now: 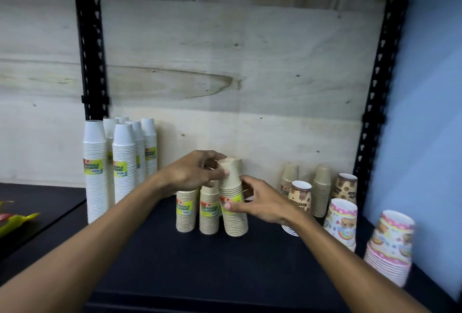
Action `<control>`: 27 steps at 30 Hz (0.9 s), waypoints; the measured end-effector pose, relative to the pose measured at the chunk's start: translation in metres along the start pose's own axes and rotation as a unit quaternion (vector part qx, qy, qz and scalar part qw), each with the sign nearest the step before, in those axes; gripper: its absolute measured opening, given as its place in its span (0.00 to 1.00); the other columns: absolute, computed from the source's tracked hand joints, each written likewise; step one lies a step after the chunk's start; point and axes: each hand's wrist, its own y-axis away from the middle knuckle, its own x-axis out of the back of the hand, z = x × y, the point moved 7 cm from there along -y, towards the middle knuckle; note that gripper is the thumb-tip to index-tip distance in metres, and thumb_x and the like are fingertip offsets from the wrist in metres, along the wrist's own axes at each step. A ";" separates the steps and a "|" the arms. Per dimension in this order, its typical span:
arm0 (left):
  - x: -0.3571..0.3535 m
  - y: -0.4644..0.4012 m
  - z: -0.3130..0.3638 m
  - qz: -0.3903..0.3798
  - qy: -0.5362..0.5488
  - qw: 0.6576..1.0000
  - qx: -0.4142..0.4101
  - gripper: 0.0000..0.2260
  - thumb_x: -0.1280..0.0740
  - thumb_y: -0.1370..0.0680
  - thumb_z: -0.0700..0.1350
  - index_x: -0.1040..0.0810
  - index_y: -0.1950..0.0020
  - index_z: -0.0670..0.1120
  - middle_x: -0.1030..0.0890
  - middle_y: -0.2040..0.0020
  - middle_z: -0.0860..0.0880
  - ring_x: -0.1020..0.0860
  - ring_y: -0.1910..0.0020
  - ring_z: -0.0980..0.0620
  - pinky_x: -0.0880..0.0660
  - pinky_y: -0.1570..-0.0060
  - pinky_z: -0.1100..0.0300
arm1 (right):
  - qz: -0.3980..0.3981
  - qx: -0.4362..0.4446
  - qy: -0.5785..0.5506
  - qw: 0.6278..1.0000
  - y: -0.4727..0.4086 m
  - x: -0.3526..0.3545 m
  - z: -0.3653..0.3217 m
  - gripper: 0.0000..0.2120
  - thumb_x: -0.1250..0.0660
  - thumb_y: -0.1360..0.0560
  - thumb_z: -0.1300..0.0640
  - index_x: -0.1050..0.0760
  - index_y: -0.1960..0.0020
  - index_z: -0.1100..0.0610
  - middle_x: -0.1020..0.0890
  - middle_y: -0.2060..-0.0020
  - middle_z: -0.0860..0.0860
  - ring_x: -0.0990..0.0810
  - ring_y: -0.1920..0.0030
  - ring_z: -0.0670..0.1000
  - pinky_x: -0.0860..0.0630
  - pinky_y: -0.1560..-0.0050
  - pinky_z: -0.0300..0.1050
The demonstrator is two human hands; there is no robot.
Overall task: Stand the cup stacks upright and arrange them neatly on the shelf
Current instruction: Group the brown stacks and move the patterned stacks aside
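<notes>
Both forearms reach forward, left grip [197,172] and right grip [260,202] with fingers curled.

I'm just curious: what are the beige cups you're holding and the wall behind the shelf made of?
The beige cup stack looks like matte, unbleached paper: dull tan sides and thin stacked rims, though the blur leaves it open. The back panel appears to be bare, unfinished plywood, with visible grain, knots and seams.

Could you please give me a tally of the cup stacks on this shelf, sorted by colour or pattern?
White stacks: 6, as far as the overlap shows
Plain tan stacks: 5, one held by the left hand and right hand
Brown patterned stacks: 2
Pink patterned stacks: 2
Total: 15
</notes>
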 end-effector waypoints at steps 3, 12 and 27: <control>-0.011 -0.001 -0.001 0.023 -0.009 1.000 -0.011 0.22 0.31 0.22 0.46 0.29 0.29 0.47 0.20 0.42 0.48 0.19 0.44 0.51 0.20 0.46 0.54 | -0.002 -0.008 -0.014 1.000 0.002 0.002 0.012 0.26 0.21 0.34 0.45 0.25 0.39 0.45 0.16 0.44 0.44 0.19 0.42 0.44 0.23 0.36 0.51; -0.044 0.046 -0.105 -0.004 -0.163 0.985 0.056 0.18 0.33 0.23 0.58 0.24 0.36 0.53 0.20 0.48 0.59 0.21 0.50 0.62 0.25 0.50 0.68 | 0.074 -0.071 0.094 0.990 -0.010 0.022 0.057 0.32 0.24 0.34 0.39 0.28 0.33 0.47 0.18 0.42 0.44 0.20 0.44 0.44 0.23 0.39 0.50; -0.046 0.074 -0.197 0.116 -0.346 0.924 0.109 0.43 0.61 0.36 0.80 0.31 0.32 0.60 0.33 0.36 0.59 0.34 0.35 0.56 0.36 0.36 0.59 | 0.186 -0.142 0.063 0.970 -0.057 -0.002 0.091 0.28 0.27 0.26 0.51 0.33 0.30 0.56 0.20 0.38 0.54 0.20 0.41 0.54 0.23 0.40 0.52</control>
